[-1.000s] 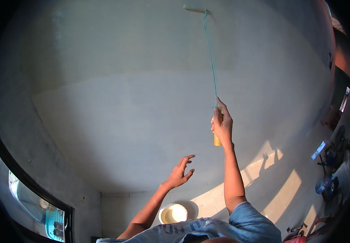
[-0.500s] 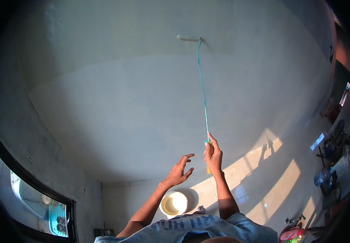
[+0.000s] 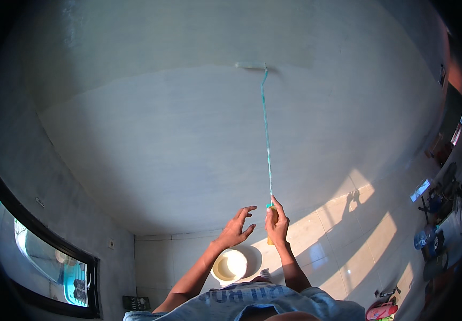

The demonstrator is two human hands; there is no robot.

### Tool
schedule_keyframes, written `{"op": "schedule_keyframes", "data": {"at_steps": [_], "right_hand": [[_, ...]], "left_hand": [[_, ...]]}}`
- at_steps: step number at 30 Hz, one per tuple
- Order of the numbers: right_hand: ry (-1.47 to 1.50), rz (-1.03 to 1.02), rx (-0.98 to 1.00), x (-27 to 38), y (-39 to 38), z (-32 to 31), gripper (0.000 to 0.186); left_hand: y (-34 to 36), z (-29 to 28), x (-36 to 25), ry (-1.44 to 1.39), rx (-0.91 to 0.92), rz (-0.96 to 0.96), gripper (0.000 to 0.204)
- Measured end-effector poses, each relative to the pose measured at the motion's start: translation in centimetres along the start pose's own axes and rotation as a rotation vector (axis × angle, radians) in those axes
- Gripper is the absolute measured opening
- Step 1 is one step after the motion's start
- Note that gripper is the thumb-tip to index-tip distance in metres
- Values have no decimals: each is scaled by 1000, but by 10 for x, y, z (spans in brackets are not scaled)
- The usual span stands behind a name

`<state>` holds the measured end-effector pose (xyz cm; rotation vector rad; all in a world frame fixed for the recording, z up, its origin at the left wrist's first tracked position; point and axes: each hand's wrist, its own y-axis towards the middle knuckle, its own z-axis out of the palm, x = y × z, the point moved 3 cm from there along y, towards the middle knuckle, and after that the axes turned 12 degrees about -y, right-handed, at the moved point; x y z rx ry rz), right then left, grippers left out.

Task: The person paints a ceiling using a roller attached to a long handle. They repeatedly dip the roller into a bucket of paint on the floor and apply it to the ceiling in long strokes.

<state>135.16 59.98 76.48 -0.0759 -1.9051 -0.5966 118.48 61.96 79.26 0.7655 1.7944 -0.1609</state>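
My right hand (image 3: 277, 223) is wrapped round the yellow handle of a long paint roller (image 3: 267, 134). Its thin turquoise rod reaches up and away from me, and the pale roller head (image 3: 251, 65) touches the wall (image 3: 177, 144). The head lies along the edge between a darker, greenish upper band and the paler grey wall below. To the left of the handle, my left hand (image 3: 235, 229) is raised with fingers apart and bent, holding nothing. Below that hand, a cream bucket (image 3: 229, 267) stands on the floor; what it holds is hard to make out.
Pale floor tiles (image 3: 348, 251) carry sunlit patches and shadows. A dark-framed window (image 3: 54, 278) is at the lower left. Along the right side lie cluttered household things, among them a blue bottle (image 3: 423, 237) and a pink item (image 3: 382, 310). A dark box (image 3: 136, 303) sits at lower left.
My right hand has come down toward me, and the roller head has slid lower on the wall with it. My left hand has hardly moved.
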Motion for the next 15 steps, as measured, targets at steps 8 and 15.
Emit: {"op": "schedule_keyframes", "data": {"at_steps": [8, 15], "right_hand": [[23, 23, 33, 5, 3, 10, 42], [62, -28, 5, 14, 28, 12, 43]], "left_hand": [[-2, 2, 7, 13, 16, -8, 58], [-2, 0, 11, 33, 16, -15, 58]]}}
